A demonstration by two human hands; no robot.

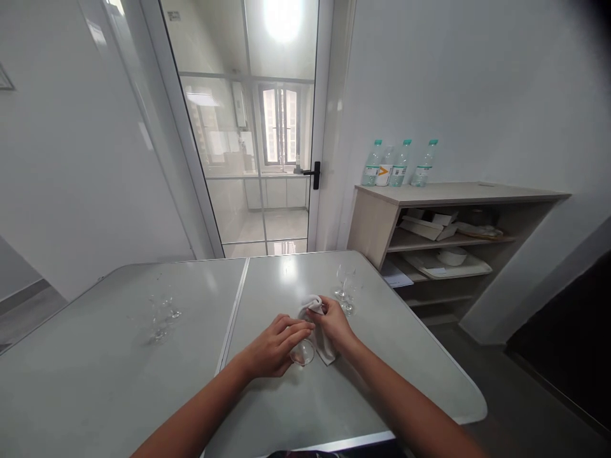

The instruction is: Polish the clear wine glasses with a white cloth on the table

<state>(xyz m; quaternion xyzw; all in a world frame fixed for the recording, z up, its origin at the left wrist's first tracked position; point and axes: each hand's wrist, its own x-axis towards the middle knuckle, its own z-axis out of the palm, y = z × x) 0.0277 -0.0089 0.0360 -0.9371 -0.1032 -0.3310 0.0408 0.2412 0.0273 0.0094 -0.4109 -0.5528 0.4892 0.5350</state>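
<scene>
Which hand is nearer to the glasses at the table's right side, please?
The right hand, just short of the glasses and slightly left; the left hand is farther left.

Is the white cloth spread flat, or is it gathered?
Gathered: the cloth is bunched in the right hand, one end hanging below.

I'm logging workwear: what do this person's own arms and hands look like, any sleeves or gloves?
The left hand and right hand wear no gloves, and I can make out no watch or ring. The forearms are bare, with no sleeve, cable or marking in view.
</scene>
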